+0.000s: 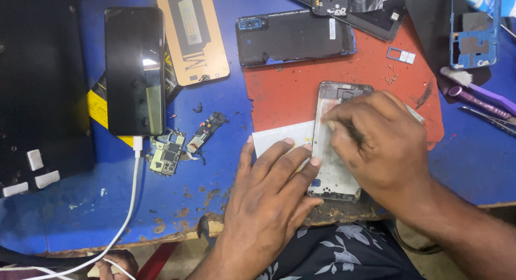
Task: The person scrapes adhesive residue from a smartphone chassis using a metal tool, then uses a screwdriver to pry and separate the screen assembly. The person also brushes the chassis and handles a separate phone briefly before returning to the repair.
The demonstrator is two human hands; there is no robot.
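Note:
A bare phone frame (334, 172) lies upright on the edge of a red mat (301, 97), partly over a white card (274, 139). My left hand (269, 196) rests flat beside it, fingertips pressing on the frame's left edge. My right hand (376, 145) covers the frame's right side, fingers pinched around a thin tool whose pale end (414, 114) sticks out past the knuckles. The tool's tip is hidden under my fingers.
A black phone (134, 70) on a white cable (131, 194) lies at the left, a circuit board (166, 153) and small part (204, 132) below it. A black back cover (295, 37), a blue frame (475, 30), a SIM tray (401, 55), loose screws, brush and tweezers (486, 116) ring the mat.

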